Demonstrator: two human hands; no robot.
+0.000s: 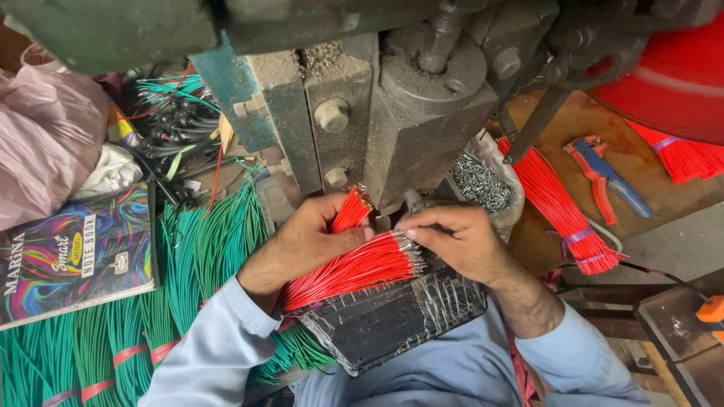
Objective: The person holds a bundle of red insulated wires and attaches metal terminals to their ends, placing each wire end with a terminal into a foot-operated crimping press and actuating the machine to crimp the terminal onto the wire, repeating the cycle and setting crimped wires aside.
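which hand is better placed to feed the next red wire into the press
Probably the right hand: its fingertips pinch at the wire tips right under the press. The left hand is full, gripping the bundle of red wires.

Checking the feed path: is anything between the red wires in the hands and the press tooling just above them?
Nothing visible blocks it. The left hand holds the red wires, the right hand pinches at their metal tips, directly under the press tooling; the contact point itself is hidden by fingers.

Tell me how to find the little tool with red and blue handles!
Start at the big grey machine up top, then look right to the brown board. The hand tool lies there alone between two red wire bundles, the only thing with blue on it.
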